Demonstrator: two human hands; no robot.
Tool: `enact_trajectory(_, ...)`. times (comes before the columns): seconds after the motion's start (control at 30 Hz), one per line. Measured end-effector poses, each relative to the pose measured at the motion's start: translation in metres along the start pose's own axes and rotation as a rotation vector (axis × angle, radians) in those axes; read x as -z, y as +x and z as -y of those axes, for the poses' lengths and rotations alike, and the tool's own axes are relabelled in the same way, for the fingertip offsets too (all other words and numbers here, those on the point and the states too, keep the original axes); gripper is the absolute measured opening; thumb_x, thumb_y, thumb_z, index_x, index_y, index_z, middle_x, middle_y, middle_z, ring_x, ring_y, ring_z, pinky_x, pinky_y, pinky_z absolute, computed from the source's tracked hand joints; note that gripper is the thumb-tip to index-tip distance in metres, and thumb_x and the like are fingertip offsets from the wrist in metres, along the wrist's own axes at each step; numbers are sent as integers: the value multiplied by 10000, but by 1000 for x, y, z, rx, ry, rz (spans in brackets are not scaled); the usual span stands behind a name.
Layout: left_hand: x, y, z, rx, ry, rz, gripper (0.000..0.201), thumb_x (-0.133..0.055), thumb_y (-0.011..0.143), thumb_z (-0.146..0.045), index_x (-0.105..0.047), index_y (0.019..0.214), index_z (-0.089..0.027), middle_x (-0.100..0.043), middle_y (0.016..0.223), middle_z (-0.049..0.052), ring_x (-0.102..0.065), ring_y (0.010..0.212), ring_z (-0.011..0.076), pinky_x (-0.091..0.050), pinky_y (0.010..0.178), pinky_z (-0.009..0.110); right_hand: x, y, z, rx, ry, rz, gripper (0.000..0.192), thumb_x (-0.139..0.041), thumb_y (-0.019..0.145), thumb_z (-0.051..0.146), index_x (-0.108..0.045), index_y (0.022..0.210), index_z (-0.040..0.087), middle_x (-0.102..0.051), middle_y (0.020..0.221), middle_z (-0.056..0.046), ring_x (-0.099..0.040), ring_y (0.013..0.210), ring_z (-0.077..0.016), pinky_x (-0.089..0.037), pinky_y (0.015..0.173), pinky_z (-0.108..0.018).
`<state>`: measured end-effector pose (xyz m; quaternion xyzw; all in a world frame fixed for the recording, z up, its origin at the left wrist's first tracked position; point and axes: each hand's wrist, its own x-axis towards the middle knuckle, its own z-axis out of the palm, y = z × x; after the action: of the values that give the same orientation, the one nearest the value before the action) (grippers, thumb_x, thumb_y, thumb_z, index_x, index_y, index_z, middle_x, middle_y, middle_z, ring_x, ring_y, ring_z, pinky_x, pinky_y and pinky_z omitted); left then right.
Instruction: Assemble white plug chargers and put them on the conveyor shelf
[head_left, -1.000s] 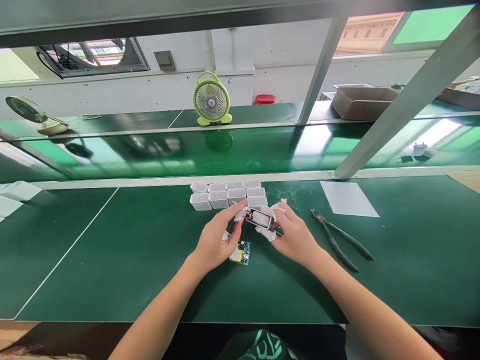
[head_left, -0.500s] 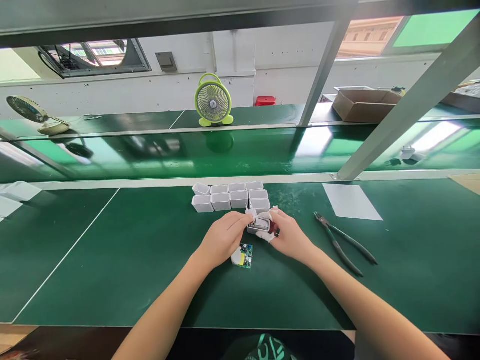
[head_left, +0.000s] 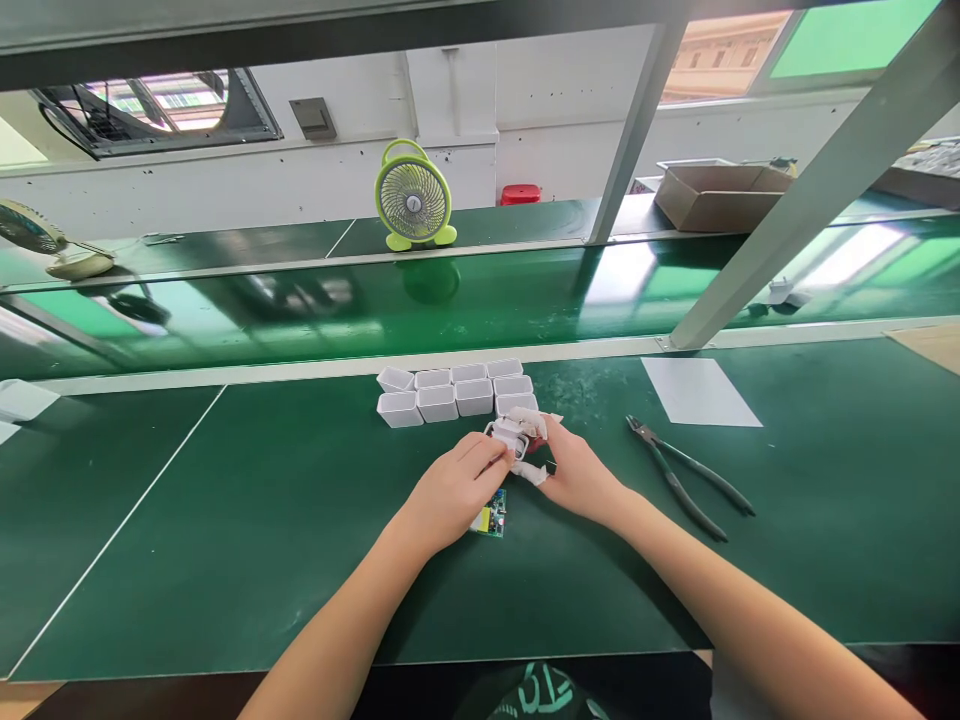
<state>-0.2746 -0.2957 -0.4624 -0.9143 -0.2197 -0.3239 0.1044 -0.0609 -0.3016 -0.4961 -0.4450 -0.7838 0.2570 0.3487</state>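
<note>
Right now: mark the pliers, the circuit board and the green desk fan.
pliers point(head_left: 679, 478), head view, on the pivot end of the handles
circuit board point(head_left: 493, 519), head view, on its green face
green desk fan point(head_left: 413, 201), head view, on the grille

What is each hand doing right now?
Left hand: fingers closed on the small white casing.
Right hand: closed on the same casing from the other side.

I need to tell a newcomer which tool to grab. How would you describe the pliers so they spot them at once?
Start at the dark green workbench nearest the camera. Go to the right of the person's right hand, below the white paper sheet. There lie the pliers, flat on the mat: the only long, dark, two-handled metal tool, unlike the small white plastic housings grouped to the left.
</note>
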Motion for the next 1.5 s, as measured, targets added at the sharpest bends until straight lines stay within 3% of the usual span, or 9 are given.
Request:
enact_trajectory(0.23, -4, -2, -3, 35, 111, -39, 190, -490, 947, -25, -625, 1063, -91, -688, 938, 107, -611, 819, 190, -588, 726, 324, -4, -2, -12, 67, 14, -5, 549, -587, 898, 185, -316, 1370, 256, -574, 1160, -100, -647, 812, -175, -568, 773, -369)
enact_trajectory(0.47, -5, -1, -17, 160, 171, 56, 170, -489, 952, -36, -645, 998, -87, -653, 827, 89, -555, 754, 193, -567, 670, 324, -2, 0, -10, 115, -58, 16, 463, -565, 872, 115, -407, 1287, 246, -606, 1038, -79, -633, 799, -202, -563, 752, -396)
enact_trajectory(0.67, -12, -7, -24, 249, 111, 85, 198, -486, 953, -51, -632, 1078, -95, -623, 834, 80, -546, 765, 199, -566, 681, 336, -3, 1, -13, 228, -118, 44, 326, -511, 868, 65, -489, 1150, 227, -603, 1095, -125, -578, 1087, -287, -546, 898, -473)
enact_trajectory(0.77, -12, -6, -19, 333, 13, 64, 125, -621, 932, -207, -622, 1045, -151, -609, 945, 78, -587, 876, 201, -586, 767, 340, -3, 0, -16, 253, -144, 72, 331, -495, 859, 51, -502, 1140, 226, -594, 1096, -131, -553, 1133, -297, -547, 916, -490)
enact_trajectory(0.87, -7, -3, -9, 540, -168, 2, 322, -771, 822, -289, -595, 1069, -185, -572, 1200, 118, -591, 1126, 265, -562, 939, 426, -2, -1, -15, 230, -162, 92, 370, -495, 839, 39, -502, 1157, 227, -595, 1078, -127, -553, 1141, -304, -552, 912, -500)
enact_trajectory(0.97, -3, 1, 0, 686, -395, 44, 334, -787, 805, -324, -574, 1036, -213, -528, 1394, 121, -532, 1301, 305, -499, 1043, 485, -1, -1, -14, 236, -166, 96, 468, -488, 804, 9, -496, 1209, 241, -601, 1114, -123, -551, 1165, -307, -547, 931, -513)
enact_trajectory(1.13, -1, 5, 4, 773, -660, 102, 283, -742, 834, -408, -560, 938, -218, -693, 1050, 27, -650, 1054, 237, -530, 896, 377, 2, -1, -12, 264, -163, 103, 570, -485, 798, 0, -468, 1303, 263, -600, 1156, -117, -548, 1171, -307, -542, 938, -521)
enact_trajectory(1.3, 4, 6, 5, 801, -680, 110, 302, -766, 800, -338, -508, 903, -218, -676, 1039, -6, -627, 952, 188, -491, 829, 311, 4, -1, -12, 248, -166, 119, 494, -485, 822, 24, -502, 1254, 264, -600, 1123, -117, -547, 1166, -310, -544, 925, -504)
enact_trajectory(1.5, 7, 7, 7, 825, -694, 121, 330, -791, 762, -331, -510, 892, -217, -662, 973, -19, -616, 899, 182, -489, 814, 316, 2, -1, -10, 250, -181, 121, 264, -500, 879, 71, -553, 1070, 245, -587, 1086, -116, -554, 1116, -292, -547, 894, -467)
